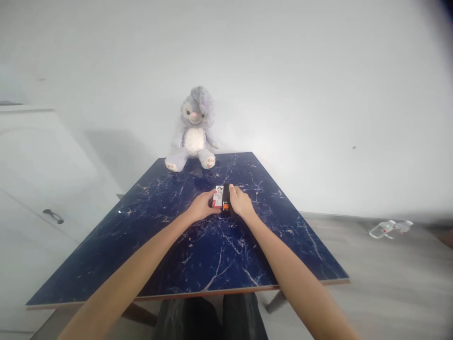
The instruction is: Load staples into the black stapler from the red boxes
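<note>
Near the middle of the blue table [247, 245], my two hands meet around two small things set side by side. My left hand [202, 207] is closed on a small white-and-red box [217, 196] from its left side. Against that box stands a narrow black box [226, 194] with an orange patch near its lower end. The fingers of my right hand [241, 200] close on the black box from the right, with the thumb along its top. Print on both boxes is too small to read.
A grey plush toy [195, 127] with a white belly sits at the table's far edge, against the wall [300, 94]. A white cabinet [31, 179] with a dark handle is on the left. Clear plastic bottles [389, 228] lie on the floor at right.
</note>
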A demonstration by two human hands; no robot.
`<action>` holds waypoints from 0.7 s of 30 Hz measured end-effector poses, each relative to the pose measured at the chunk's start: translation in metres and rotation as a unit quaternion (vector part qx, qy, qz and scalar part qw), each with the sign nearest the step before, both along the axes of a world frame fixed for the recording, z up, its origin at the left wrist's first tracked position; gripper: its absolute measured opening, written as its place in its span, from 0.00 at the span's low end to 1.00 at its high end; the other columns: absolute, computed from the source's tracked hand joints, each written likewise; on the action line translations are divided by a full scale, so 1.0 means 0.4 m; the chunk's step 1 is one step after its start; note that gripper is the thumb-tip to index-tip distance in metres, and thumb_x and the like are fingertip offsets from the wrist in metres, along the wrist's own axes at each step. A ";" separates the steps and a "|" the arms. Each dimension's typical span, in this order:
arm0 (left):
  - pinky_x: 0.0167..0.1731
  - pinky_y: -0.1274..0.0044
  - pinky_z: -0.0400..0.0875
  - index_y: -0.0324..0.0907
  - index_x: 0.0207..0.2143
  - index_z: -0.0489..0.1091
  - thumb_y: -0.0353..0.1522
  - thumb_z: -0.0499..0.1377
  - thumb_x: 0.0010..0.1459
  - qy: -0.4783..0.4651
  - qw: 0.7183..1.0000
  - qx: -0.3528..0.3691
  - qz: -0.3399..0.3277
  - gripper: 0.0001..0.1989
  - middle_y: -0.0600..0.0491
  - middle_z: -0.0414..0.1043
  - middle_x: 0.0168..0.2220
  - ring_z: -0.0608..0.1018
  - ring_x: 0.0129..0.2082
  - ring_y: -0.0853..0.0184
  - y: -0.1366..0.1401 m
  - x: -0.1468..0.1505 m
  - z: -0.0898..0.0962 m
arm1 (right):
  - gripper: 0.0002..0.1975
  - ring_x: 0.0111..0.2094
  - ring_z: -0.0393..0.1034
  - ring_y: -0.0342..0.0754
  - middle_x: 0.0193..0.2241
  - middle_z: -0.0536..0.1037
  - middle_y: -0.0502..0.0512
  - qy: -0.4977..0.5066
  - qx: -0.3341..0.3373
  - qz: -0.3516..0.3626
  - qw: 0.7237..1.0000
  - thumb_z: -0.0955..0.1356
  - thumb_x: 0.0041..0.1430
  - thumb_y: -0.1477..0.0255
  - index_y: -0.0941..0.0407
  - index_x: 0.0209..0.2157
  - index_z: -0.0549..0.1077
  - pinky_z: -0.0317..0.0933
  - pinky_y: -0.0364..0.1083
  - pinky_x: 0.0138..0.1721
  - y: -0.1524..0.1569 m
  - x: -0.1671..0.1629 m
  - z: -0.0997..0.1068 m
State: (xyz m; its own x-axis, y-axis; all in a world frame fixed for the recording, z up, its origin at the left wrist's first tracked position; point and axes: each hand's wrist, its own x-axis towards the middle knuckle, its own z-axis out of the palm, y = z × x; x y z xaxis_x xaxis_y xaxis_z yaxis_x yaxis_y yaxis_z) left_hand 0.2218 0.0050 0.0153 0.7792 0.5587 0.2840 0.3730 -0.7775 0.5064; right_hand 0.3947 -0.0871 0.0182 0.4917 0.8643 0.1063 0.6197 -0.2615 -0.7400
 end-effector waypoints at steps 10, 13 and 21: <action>0.55 0.63 0.65 0.45 0.63 0.60 0.39 0.67 0.51 0.007 1.000 -0.024 0.019 0.37 0.41 0.72 0.57 0.71 0.59 0.48 -0.011 0.499 -0.027 | 0.28 0.52 0.69 0.63 0.44 0.78 0.76 -0.019 0.159 -0.246 0.956 0.58 0.67 0.56 0.65 0.56 0.66 0.57 0.61 0.55 -0.001 0.303 -0.076; 0.60 0.56 0.58 0.42 0.67 0.52 0.41 0.66 0.52 0.027 0.999 -0.022 0.016 0.44 0.37 0.60 0.65 0.60 0.66 0.43 -0.008 0.527 -0.050 | 0.31 0.55 0.67 0.65 0.47 0.76 0.79 -0.013 0.139 -0.268 0.953 0.55 0.68 0.55 0.67 0.58 0.64 0.56 0.61 0.55 -0.002 0.318 -0.068; 0.65 0.62 0.53 0.41 0.66 0.57 0.45 0.53 0.65 -0.045 0.981 0.186 -0.024 0.31 0.43 0.54 0.69 0.59 0.67 0.53 0.033 0.263 -0.052 | 0.30 0.66 0.51 0.64 0.63 0.57 0.80 -0.052 0.171 -0.349 0.920 0.49 0.70 0.65 0.70 0.64 0.55 0.46 0.62 0.63 -0.038 0.285 -0.026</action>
State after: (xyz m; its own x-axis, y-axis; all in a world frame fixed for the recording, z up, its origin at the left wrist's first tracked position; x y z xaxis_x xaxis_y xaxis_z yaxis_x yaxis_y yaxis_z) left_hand 0.3271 0.0181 -0.0056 0.7643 0.3674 0.5300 0.2988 -0.9301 0.2137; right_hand 0.5088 -0.1022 0.0077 0.8862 0.2488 0.3908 0.4607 -0.3853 -0.7995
